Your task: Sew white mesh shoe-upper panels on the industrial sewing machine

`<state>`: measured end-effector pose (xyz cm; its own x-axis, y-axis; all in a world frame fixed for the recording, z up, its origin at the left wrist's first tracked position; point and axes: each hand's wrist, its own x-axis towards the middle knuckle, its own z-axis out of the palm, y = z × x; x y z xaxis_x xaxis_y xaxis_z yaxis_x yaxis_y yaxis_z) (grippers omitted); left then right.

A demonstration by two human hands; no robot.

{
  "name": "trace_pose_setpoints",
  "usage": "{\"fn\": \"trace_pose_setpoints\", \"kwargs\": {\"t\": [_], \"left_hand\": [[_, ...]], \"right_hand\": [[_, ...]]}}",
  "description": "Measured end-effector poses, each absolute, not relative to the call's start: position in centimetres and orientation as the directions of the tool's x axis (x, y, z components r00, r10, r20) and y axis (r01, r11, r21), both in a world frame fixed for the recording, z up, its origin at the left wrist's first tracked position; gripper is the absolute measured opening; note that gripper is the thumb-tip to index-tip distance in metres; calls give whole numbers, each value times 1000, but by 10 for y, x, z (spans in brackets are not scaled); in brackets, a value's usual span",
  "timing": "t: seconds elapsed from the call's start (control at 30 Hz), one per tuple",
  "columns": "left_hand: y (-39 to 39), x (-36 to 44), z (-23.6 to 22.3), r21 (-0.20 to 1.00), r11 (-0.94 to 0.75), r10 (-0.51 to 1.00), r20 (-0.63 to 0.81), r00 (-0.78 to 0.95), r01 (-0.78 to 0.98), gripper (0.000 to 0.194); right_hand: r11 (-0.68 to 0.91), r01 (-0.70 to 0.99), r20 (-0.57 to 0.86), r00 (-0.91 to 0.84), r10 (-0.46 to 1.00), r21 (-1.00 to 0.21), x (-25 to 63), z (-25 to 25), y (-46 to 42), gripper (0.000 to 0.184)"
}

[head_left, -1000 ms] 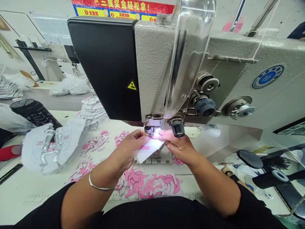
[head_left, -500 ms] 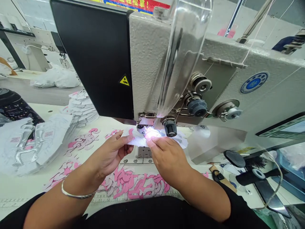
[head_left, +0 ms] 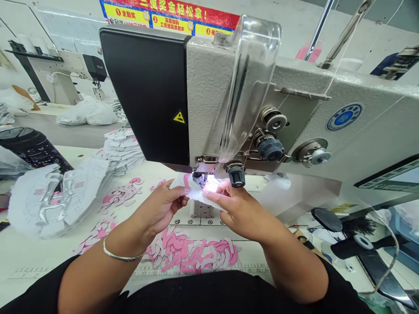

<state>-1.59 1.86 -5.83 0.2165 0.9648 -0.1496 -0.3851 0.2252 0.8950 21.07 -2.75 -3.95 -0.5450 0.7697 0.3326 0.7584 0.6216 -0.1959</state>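
Note:
A white textured fabric piece with a pink strip (head_left: 195, 192) lies under the lit presser foot (head_left: 198, 177) of a grey sewing machine (head_left: 209, 78). My left hand (head_left: 163, 207) pinches its left edge, thumb on top and fingers curled beneath. On the other side my right hand (head_left: 244, 209) grips the fabric close to the needle, its forefinger reaching along the piece. The bright lamp washes out the stitching spot, and the fabric under my right fingers is partly hidden. Pink and white curved scraps (head_left: 193, 250) lie in a heap in front of the machine bed.
On the left stand a stack of white shoe-upper pieces with silver trim (head_left: 59, 196), a second stack (head_left: 122, 150) and a black patterned bottle (head_left: 34, 148). A black thread cone (head_left: 347, 247), a brush (head_left: 356, 226) and a phone-like dark slab (head_left: 382, 274) lie at right.
The fabric has been turned under the foot, its pink strip now left of the needle. My right hand moved over the fabric, then drew back slightly to the right; the left keeps hold.

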Motion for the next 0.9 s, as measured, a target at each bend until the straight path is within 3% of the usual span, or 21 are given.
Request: {"fn": "trace_pose_setpoints", "kwargs": {"t": [0.47,0.9], "left_hand": [[29,-20,-57,927,190,969,-123,215,-323,27],[29,-15,-53,950,140,975,-84,205,-278,33]], "right_hand": [[543,815,325,-466,822,-204,191,-45,-37,65],[578,804,584,-404,704,-141,178,-71,-35,53]]}}
